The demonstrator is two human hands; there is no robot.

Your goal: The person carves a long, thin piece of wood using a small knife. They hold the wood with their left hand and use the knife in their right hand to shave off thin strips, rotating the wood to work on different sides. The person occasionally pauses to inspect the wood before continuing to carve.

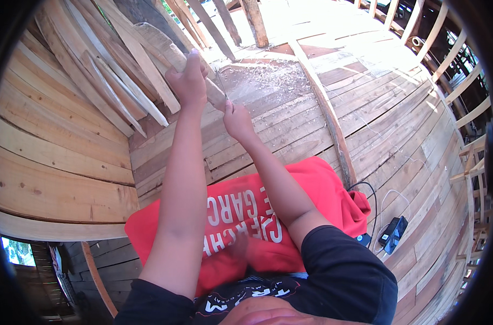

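Note:
My left hand (pixel 190 81) is closed around a long pale piece of wood (pixel 171 53), thumb on top. The wood slants from the upper left down toward my right hand, and its far end is broader. My right hand (pixel 238 120) is closed at the near end of the wood. From its fingers a thin knife blade (pixel 221 84) points up and away, close along the wood's right side. The knife's handle is hidden in my fist. A red cloth (pixel 327 189) with white lettering lies over my lap beneath both forearms.
Long planks (pixel 89 70) lean at the upper left beside a plank wall (pixel 57 179). Shavings (pixel 273 81) litter the board floor ahead. A wooden strip (pixel 327 114) crosses the floor. At right lies a black device (pixel 393 234) with cables. Slatted railing curves along the far right.

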